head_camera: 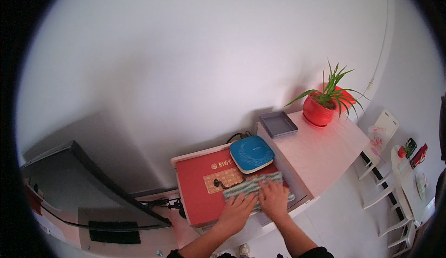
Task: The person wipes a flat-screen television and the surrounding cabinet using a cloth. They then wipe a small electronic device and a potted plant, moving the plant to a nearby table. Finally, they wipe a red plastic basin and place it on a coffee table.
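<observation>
A green-and-white striped cloth (240, 189) lies before me, over the front right part of a red box lid (193, 191). My left hand (234, 213) rests on the cloth's near left part, its fingers spread flat. Beside it, my right hand (273, 197) presses on the cloth's right part with bent fingers; whether it pinches any fabric is hidden. Just beyond the cloth sits a blue-topped, white-sided set-top box (252, 153). A dark beaded cord (223, 185) with a round end runs from under the cloth's far edge across the lid's gold panel.
A grey tray (278, 124) and a red potted plant (318, 110) stand on the higher cabinet top (320, 153) at right. A television (94, 188) is at left, near tangled black cables (156, 203). White chairs (381, 132) and a table (406, 185) stand far right.
</observation>
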The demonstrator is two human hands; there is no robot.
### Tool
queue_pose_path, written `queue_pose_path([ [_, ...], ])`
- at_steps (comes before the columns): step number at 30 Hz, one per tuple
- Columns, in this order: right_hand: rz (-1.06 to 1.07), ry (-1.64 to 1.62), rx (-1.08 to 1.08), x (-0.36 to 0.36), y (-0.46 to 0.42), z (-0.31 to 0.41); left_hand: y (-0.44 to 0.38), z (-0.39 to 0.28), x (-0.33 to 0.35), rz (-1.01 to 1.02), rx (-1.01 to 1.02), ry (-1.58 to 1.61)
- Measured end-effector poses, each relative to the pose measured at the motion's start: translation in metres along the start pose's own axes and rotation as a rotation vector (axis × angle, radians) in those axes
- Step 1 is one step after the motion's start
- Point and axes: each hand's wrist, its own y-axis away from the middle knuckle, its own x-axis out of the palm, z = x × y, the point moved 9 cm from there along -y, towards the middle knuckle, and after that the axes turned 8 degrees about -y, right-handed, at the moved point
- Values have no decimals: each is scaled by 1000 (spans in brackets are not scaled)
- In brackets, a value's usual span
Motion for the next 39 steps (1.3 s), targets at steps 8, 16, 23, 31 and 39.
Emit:
queue_pose_path([
  [8, -27, -263, -263, -4, -18, 58, 11, 38, -37, -58, -79, 167],
  [16, -253, -39, -121, 22, -122, -8, -90, 99, -5, -216, -171, 335],
  [23, 142, -123, -197, 71, -134, 8, -73, 118, 16, 12, -336, 482],
  [31, -122, -179, -150, 27, -91, 10, -51, 80, 4, 213, -270, 447],
  [39, 11, -715, -45, -6, -42, -8, -89, 63, -18, 486, -12, 665],
])
